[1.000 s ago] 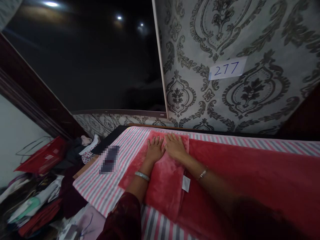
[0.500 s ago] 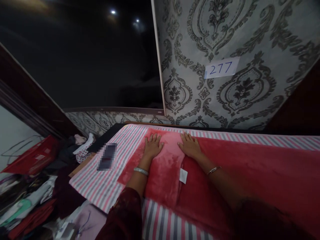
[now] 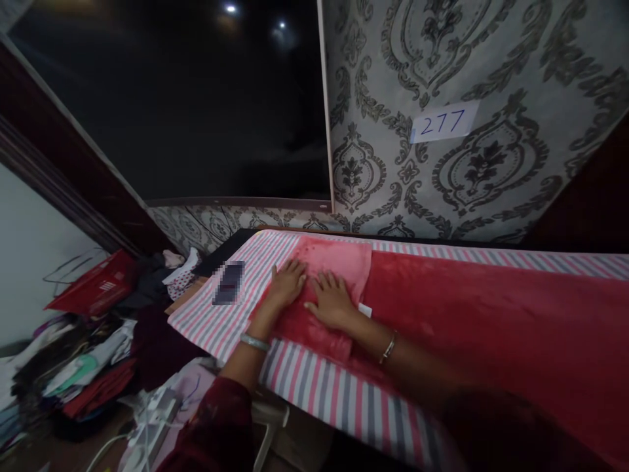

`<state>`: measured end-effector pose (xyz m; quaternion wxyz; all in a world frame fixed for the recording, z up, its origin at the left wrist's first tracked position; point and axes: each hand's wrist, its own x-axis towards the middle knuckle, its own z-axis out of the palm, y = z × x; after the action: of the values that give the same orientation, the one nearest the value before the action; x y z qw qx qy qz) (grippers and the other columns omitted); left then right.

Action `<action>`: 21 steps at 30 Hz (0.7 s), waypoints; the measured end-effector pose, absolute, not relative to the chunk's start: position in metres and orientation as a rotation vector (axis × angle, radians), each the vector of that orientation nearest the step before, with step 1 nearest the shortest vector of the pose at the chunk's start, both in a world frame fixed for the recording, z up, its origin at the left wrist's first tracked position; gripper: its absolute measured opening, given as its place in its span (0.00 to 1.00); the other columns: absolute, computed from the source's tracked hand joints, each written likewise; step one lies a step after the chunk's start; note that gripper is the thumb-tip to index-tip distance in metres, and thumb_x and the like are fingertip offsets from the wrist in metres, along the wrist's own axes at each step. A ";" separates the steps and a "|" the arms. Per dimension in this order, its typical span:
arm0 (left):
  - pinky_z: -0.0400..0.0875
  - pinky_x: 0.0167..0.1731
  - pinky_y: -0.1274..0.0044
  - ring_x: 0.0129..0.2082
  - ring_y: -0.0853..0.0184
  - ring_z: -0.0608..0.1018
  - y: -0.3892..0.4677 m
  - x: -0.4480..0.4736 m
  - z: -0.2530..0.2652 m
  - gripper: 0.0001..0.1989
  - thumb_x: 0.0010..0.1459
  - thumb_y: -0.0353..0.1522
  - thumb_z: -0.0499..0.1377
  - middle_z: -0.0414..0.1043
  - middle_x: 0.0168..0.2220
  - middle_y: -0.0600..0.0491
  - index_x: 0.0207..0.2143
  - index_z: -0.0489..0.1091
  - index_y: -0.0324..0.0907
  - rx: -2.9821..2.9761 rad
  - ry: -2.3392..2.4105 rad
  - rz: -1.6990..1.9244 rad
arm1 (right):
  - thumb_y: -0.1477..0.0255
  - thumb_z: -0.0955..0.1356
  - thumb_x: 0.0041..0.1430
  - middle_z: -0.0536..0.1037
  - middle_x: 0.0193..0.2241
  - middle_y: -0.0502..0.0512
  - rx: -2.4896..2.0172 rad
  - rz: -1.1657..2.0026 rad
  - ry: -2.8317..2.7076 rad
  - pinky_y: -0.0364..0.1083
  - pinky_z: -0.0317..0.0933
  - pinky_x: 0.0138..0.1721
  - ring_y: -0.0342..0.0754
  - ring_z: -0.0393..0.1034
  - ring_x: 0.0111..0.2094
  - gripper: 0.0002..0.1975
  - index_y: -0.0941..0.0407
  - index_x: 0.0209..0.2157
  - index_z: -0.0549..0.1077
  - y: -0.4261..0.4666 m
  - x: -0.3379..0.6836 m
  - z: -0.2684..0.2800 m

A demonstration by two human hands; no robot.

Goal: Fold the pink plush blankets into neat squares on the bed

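A long red plush cloth (image 3: 472, 314) lies over a striped pink, grey and white cover (image 3: 314, 390). Its left end is folded over into a flap (image 3: 344, 259) that looks lighter pink toward the back. My left hand (image 3: 287, 283) rests flat on the flap near its left edge, fingers spread. Beside it, my right hand (image 3: 331, 300) lies flat on the same flap, fingers apart. A white label (image 3: 364, 310) sticks out at the flap's right edge, partly hidden by my right wrist.
A blurred-out dark rectangle (image 3: 228, 283) lies on the striped cover at left. A dark television screen (image 3: 187, 105) and patterned wallpaper (image 3: 442, 59) with a paper marked 277 (image 3: 445, 122) are behind. On the left are a red bag (image 3: 93, 282), piled clothes (image 3: 88, 373) and a power strip (image 3: 160, 413).
Both hands have slid over the red cloth toward me; the right also moved left, closer to the left hand. The label is now partly covered. The camera view has shifted slightly.
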<state>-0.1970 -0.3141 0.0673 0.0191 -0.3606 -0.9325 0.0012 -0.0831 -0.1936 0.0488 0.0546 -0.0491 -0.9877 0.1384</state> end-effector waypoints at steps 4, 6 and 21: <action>0.49 0.67 0.51 0.73 0.56 0.49 -0.321 -0.185 0.042 0.28 0.71 0.39 0.41 0.48 0.73 0.48 0.71 0.53 0.47 -1.066 -2.868 0.025 | 0.52 0.62 0.66 0.47 0.72 0.68 -0.186 0.310 -3.026 0.64 0.33 0.69 0.64 0.36 0.73 0.40 0.60 0.71 0.53 -0.191 -0.066 0.029; 0.49 0.68 0.52 0.73 0.57 0.49 -0.320 -0.184 0.037 0.28 0.71 0.39 0.40 0.48 0.73 0.50 0.71 0.52 0.48 -1.061 -2.863 0.008 | 0.52 0.62 0.66 0.47 0.72 0.69 -0.246 0.255 -3.039 0.62 0.33 0.69 0.63 0.37 0.73 0.41 0.62 0.71 0.53 -0.178 -0.054 0.024; 0.39 0.68 0.49 0.74 0.57 0.46 -0.333 -0.175 0.072 0.28 0.71 0.39 0.40 0.45 0.74 0.51 0.71 0.52 0.49 -1.101 -2.821 -0.133 | 0.59 0.59 0.68 0.50 0.72 0.66 -0.168 0.395 -3.023 0.61 0.35 0.70 0.61 0.41 0.72 0.36 0.64 0.71 0.53 -0.197 -0.026 0.075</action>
<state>-0.1753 -0.3331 0.0719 0.0552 -0.3625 -0.9293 -0.0437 -0.0260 -0.1971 0.0751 0.0441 -0.0550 -0.9891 0.1292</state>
